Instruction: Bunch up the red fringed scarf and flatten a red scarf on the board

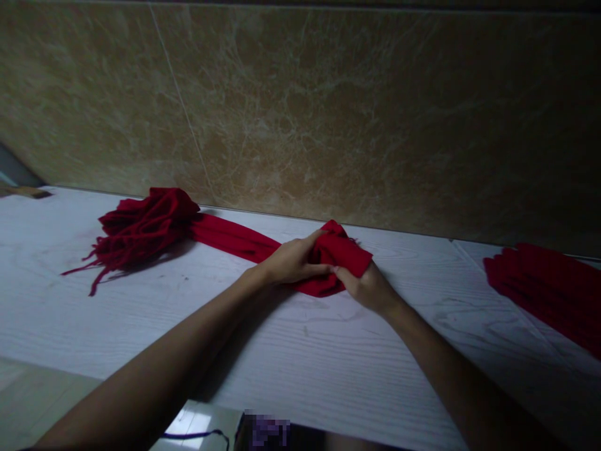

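Red knit scarf (pixel 244 241) lying on white table (pixel 141 313) against tiled wall (pixel 328 125), fringe (pixel 136 235) bunching at far left. Left hand (pixel 293 262) and right hand (pixel 369 287) both pinching folded end (pixel 340 250). Probably soft, light, floppy, non-slippery; gripping at fold edges seeming best. Second red cloth (pixel 549 288) lying well apart, right.

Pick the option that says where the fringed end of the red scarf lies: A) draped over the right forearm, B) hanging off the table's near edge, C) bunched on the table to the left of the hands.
C: the fringe lies bunched on the white table, left of the hands gripping the red scarf.
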`<state>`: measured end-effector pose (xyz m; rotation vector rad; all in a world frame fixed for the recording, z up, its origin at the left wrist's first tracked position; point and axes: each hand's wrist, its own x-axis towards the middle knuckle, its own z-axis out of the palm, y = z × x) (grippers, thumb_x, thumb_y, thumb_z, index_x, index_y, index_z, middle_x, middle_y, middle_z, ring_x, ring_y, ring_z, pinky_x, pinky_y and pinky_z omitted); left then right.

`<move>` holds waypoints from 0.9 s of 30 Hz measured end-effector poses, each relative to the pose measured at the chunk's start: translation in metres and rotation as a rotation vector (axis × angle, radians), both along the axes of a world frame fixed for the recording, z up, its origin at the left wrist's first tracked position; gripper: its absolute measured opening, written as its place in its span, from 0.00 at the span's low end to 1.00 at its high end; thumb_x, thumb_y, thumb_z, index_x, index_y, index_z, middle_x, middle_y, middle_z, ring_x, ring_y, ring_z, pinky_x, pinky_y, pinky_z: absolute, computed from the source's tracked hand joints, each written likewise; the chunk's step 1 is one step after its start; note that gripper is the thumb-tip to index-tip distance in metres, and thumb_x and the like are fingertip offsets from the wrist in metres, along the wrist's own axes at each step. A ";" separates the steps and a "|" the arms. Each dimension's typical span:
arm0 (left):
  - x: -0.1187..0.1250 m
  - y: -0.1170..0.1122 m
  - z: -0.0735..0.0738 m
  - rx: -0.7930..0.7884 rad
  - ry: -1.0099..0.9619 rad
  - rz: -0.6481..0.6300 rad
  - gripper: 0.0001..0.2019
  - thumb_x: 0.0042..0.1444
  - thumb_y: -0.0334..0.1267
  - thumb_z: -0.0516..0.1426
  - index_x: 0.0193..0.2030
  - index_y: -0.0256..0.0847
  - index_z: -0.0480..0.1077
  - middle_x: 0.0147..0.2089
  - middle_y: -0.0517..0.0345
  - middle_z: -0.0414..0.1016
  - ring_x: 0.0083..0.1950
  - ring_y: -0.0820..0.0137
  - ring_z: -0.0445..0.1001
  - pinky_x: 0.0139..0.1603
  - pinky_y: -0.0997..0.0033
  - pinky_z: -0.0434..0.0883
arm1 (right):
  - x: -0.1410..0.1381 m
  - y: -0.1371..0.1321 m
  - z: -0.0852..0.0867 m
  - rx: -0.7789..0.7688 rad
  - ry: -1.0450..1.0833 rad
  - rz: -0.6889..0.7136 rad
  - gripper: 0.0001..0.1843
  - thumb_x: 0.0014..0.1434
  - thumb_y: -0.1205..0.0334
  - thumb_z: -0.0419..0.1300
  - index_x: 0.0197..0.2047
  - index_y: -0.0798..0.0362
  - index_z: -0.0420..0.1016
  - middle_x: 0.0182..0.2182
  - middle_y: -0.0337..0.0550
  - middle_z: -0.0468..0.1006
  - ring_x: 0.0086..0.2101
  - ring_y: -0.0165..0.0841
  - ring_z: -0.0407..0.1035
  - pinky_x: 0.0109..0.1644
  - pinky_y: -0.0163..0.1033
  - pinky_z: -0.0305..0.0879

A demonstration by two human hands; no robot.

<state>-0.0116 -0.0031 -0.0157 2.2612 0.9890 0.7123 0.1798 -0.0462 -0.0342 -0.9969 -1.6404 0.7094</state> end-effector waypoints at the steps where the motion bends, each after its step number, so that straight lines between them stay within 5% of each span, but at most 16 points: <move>1: 0.002 -0.001 -0.001 0.005 0.023 -0.011 0.31 0.55 0.49 0.63 0.63 0.41 0.64 0.47 0.49 0.81 0.45 0.57 0.78 0.47 0.63 0.72 | -0.001 -0.001 -0.001 0.010 -0.041 0.014 0.22 0.51 0.61 0.63 0.51 0.45 0.79 0.53 0.42 0.79 0.58 0.48 0.67 0.70 0.56 0.53; 7: 0.004 0.001 -0.004 0.026 0.006 -0.031 0.24 0.58 0.43 0.59 0.60 0.39 0.66 0.48 0.46 0.81 0.44 0.57 0.78 0.46 0.60 0.72 | -0.001 0.000 -0.006 0.036 -0.146 0.046 0.23 0.56 0.63 0.59 0.56 0.45 0.76 0.54 0.45 0.77 0.61 0.49 0.64 0.71 0.59 0.51; 20: 0.004 0.004 -0.009 0.060 0.021 -0.030 0.23 0.58 0.43 0.59 0.59 0.40 0.66 0.50 0.46 0.80 0.47 0.57 0.78 0.49 0.59 0.72 | -0.002 0.000 -0.004 0.039 -0.099 0.031 0.16 0.53 0.62 0.62 0.47 0.44 0.77 0.49 0.44 0.79 0.60 0.49 0.64 0.70 0.60 0.52; 27: 0.003 0.004 -0.009 0.041 0.023 0.013 0.28 0.56 0.44 0.61 0.63 0.41 0.63 0.49 0.46 0.81 0.46 0.55 0.79 0.47 0.59 0.72 | -0.002 0.002 -0.005 0.065 -0.132 0.002 0.17 0.56 0.60 0.61 0.50 0.45 0.76 0.47 0.46 0.80 0.60 0.48 0.65 0.71 0.57 0.50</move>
